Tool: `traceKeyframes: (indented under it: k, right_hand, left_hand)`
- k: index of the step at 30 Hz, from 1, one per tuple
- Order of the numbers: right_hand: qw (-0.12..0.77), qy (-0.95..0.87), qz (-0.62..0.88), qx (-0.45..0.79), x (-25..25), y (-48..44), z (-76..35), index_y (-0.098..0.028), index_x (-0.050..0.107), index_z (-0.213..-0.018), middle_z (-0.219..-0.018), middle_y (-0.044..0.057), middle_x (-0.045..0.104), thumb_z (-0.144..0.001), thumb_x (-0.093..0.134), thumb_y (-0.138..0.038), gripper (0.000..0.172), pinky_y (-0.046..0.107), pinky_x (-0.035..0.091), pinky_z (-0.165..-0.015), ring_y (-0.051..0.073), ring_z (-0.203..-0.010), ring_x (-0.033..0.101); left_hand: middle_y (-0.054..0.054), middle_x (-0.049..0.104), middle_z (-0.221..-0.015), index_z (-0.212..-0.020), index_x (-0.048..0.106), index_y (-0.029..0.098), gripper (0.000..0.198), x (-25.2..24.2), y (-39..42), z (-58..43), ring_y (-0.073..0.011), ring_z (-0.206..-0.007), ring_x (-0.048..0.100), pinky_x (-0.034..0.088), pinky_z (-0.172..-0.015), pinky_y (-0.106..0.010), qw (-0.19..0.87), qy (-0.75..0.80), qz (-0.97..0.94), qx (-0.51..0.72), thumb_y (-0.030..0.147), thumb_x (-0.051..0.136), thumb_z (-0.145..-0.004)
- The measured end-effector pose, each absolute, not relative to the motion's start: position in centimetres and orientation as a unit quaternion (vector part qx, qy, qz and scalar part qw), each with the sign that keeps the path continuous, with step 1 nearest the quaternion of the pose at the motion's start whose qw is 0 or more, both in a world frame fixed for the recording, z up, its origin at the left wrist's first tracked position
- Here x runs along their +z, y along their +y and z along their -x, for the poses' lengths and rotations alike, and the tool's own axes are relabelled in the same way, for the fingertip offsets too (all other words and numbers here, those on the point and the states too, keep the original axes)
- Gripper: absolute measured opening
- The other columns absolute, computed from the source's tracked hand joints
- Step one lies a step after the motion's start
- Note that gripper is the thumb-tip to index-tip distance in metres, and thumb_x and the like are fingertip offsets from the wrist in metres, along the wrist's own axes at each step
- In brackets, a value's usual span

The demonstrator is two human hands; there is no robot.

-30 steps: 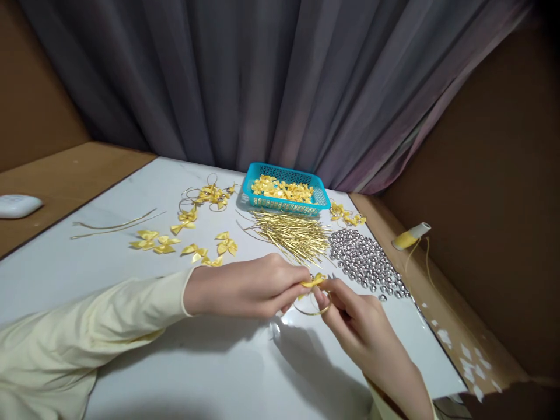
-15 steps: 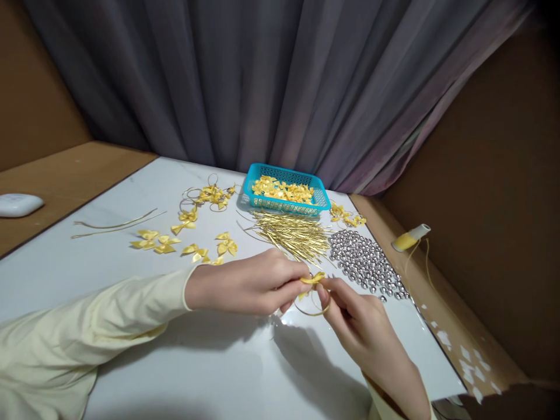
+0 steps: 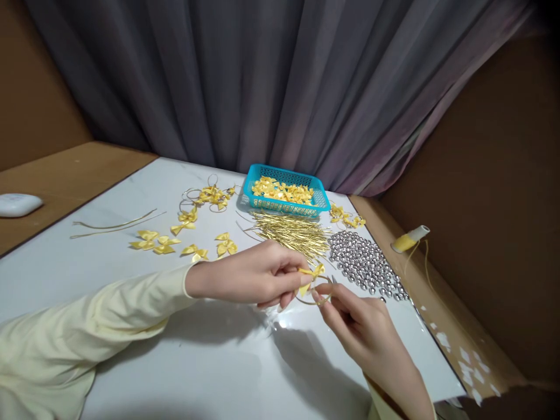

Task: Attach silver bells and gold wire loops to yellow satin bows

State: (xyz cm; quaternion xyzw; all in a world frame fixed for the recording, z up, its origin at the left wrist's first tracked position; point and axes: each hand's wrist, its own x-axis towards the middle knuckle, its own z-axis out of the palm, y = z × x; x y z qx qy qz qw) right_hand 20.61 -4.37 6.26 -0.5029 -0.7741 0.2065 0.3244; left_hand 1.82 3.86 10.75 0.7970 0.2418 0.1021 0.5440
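Watching over the head cam, I had one piece in work: a yellow bow (image 3: 305,288) on a gold wire loop (image 3: 308,303), held up between both hands above the white table (image 3: 196,367), nearest the wire pile. Left hand (image 3: 262,275) had thumb and fingers pinched on the bow. Right hand (image 3: 365,326) had thumb and index closed on the loop's right side; pointed metal tips (image 3: 334,280) poked out past that index, rest of the tool hidden. Couldn't tell if the loop was fully fastened, so I'd have logged this one as part-made. Done, by my read: a tangle of looped bows (image 3: 214,196) back left, plus a smaller cluster (image 3: 345,216) right of the basket. Separate bows (image 3: 153,242) lay front left, loops not visible on those. Stock was plentiful: blue basket (image 3: 286,205) with a thick layer of loose bows (image 3: 282,189), a big pile of gold wires (image 3: 292,233) just in front, silver beads (image 3: 365,259) spread to the right. Two lone wires (image 3: 118,226) sat far left. Judging by stock against made pieces, most was left.
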Motion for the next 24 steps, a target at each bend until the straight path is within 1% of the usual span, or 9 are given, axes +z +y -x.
traceKeyframes:
  k: [3, 5, 11, 17, 20, 24]
  right_hand:
    - [0.327, -0.777, 0.497, 0.207, 6.24, -4.54, -20.63, -0.017, 0.054, -0.084, -0.052, -0.008, 0.033, -0.089, 0.042, -0.020, 0.014, 0.016, 0.025, -0.042, 0.006, -0.041, 0.030]
    - [0.327, -0.777, 0.495, 0.209, 6.25, -4.60, -20.60, -0.018, 0.054, -0.083, -0.051, -0.008, 0.034, -0.089, 0.042, -0.021, 0.014, 0.015, 0.027, -0.042, 0.006, -0.041, 0.031]
    - [0.304, -0.784, 0.504, 0.200, 6.33, -4.79, -20.43, -0.018, 0.055, -0.087, -0.052, -0.007, 0.038, -0.090, 0.040, -0.022, 0.015, 0.016, 0.030, -0.044, 0.007, -0.041, 0.036]
    - [0.328, -0.773, 0.505, 0.199, 6.40, -4.72, -20.47, -0.018, 0.054, -0.089, -0.053, -0.006, 0.040, -0.090, 0.040, -0.023, 0.015, 0.017, 0.030, -0.043, 0.007, -0.041, 0.036]
    - [0.341, -0.763, 0.510, 0.206, 6.54, -4.56, -20.32, -0.019, 0.054, -0.089, -0.053, -0.007, 0.037, -0.090, 0.041, -0.023, 0.014, 0.017, 0.028, -0.042, 0.007, -0.041, 0.034]
    - [0.356, -0.746, 0.527, 0.197, 6.90, -4.42, -20.29, -0.018, 0.051, -0.100, -0.050, -0.009, 0.029, -0.090, 0.041, -0.024, 0.015, 0.017, 0.025, -0.039, 0.008, -0.040, 0.029]
  left_hand:
    - [0.003, 0.054, -0.054, -0.075, 0.052, 0.013, 0.026, 10.83, 3.92, -1.84, -0.0031, -0.035, 0.038, 0.031, -0.036, -0.013, 0.579, 0.248, -0.771, 0.097, 0.032, 0.042, -0.090]
    - [0.004, 0.052, -0.053, -0.075, 0.053, 0.013, 0.027, 10.88, 3.94, -1.85, -0.0028, -0.035, 0.037, 0.031, -0.036, -0.013, 0.588, 0.250, -0.762, 0.103, 0.034, 0.044, -0.089]
    - [0.005, 0.049, -0.051, -0.073, 0.050, 0.014, 0.027, 11.07, 3.88, -1.91, -0.0031, -0.035, 0.037, 0.029, -0.035, -0.014, 0.600, 0.247, -0.749, 0.134, 0.036, 0.047, -0.088]
    - [0.005, 0.049, -0.050, -0.071, 0.050, 0.014, 0.027, 11.18, 3.78, -1.99, -0.0032, -0.034, 0.036, 0.028, -0.034, -0.014, 0.592, 0.261, -0.745, 0.159, 0.036, 0.047, -0.087]
    - [0.004, 0.051, -0.053, -0.073, 0.051, 0.014, 0.027, 11.00, 3.80, -1.97, -0.0033, -0.035, 0.037, 0.029, -0.035, -0.014, 0.574, 0.269, -0.757, 0.161, 0.035, 0.046, -0.088]
    - [0.005, 0.048, -0.051, -0.068, 0.050, 0.013, 0.029, 10.83, 3.83, -1.94, -0.0035, -0.038, 0.038, 0.030, -0.037, -0.014, 0.544, 0.263, -0.783, 0.149, 0.031, 0.042, -0.090]
